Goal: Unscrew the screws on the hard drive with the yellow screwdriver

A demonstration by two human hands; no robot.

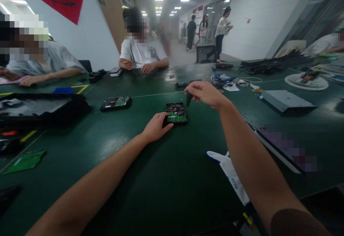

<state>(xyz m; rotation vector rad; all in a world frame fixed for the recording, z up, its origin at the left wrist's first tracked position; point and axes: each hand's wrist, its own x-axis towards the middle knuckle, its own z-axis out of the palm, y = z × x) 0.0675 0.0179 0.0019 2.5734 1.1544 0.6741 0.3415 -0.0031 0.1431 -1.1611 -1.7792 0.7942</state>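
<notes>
A hard drive (176,117) lies on the dark green table with its green circuit board facing up. My left hand (158,126) grips its left and near edges, thumb along the front side. Above the drive's right edge, my right hand (205,93) is closed around the handle of a screwdriver (189,99), which points down. The screwdriver's thin tip is hard to make out beside the drive's right side. Farther left, a second hard drive (116,103) rests with its board upward.
A black tray-like housing (40,109) and a loose green circuit board (25,161) are at left. To the right are a grey metal box (287,100), a tablet-like device (279,146) and a white glove (233,175). Cables (228,79) lie farther back. People sit across the table.
</notes>
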